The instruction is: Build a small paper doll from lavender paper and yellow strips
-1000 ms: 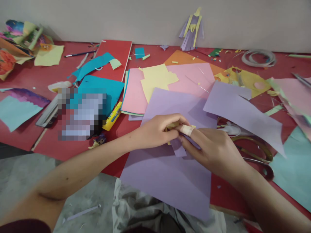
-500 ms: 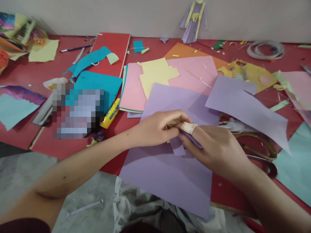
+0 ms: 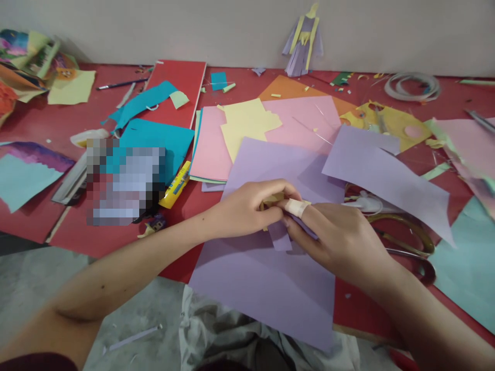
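Note:
My left hand (image 3: pixel 259 206) is closed around a small purple and yellow paper piece, much of it hidden by the fingers. A purple strip (image 3: pixel 280 237) of this piece hangs down below my fingertips. From the right, my right hand (image 3: pixel 328 226) pinches the same piece, its fingertips meeting those of the left; a bandage (image 3: pixel 297 207) wraps one finger. Both hands are just above a large sheet of purple paper (image 3: pixel 263 288), which overhangs the table's front edge. Against the wall at the back stands a purple and yellow paper doll (image 3: pixel 303 44).
Scissors (image 3: pixel 410 247) lie by my right wrist, partly under a curled purple sheet (image 3: pixel 386 175). Left of my hands are a yellow glue stick (image 3: pixel 176 184), a blurred-out phone-like object (image 3: pixel 133 185) and a box cutter (image 3: pixel 73 178). Pink sheets (image 3: pixel 212 144) and coiled tubing (image 3: pixel 412 86) are farther back.
The view has shifted slightly, so the table sits a little lower in it. Both hands keep nearly the same grip on the paper piece.

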Demonstrator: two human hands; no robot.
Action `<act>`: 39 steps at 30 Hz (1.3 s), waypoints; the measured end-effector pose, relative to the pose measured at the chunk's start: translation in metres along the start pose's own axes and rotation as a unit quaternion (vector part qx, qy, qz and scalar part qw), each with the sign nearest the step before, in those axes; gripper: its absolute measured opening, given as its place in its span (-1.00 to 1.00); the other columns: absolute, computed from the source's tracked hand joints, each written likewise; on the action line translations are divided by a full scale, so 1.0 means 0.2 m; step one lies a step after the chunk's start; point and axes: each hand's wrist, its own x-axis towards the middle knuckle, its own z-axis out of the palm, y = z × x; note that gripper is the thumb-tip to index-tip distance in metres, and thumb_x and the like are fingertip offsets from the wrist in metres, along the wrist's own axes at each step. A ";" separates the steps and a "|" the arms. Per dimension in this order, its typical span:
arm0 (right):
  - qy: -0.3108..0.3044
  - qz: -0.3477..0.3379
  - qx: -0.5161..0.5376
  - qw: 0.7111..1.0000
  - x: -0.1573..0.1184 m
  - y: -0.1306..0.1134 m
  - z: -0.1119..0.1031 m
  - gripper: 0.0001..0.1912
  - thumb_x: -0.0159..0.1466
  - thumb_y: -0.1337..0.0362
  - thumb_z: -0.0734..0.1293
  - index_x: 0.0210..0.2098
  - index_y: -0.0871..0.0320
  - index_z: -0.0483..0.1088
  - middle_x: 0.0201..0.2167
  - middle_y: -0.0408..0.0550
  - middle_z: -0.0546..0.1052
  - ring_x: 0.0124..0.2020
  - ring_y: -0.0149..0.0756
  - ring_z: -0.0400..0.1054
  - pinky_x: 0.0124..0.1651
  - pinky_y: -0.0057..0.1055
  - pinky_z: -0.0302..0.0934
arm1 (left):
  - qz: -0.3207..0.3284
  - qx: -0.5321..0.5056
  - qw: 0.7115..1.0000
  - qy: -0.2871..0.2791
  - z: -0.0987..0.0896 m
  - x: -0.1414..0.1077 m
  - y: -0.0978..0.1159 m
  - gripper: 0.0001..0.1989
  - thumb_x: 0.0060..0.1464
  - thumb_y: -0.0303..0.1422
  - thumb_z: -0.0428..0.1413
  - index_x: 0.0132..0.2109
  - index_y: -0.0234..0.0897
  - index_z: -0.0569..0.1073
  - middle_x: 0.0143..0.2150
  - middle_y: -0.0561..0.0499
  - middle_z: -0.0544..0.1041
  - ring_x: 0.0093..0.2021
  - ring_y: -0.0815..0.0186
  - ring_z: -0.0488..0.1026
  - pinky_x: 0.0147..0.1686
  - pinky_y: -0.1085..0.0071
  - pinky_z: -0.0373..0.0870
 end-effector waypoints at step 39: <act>0.005 0.034 0.064 0.997 0.01 0.02 0.02 -0.76 0.43 0.29 0.18 -0.09 0.27 0.44 -0.61 -0.20 0.40 -0.64 -0.43 0.20 -0.54 -0.42 -0.03 | -0.030 -0.087 0.996 0.009 0.02 0.00 -0.01 -0.74 0.08 -0.54 -0.03 -0.09 -0.27 0.41 -0.32 0.07 0.43 -0.36 0.43 0.39 -0.52 0.62 0.40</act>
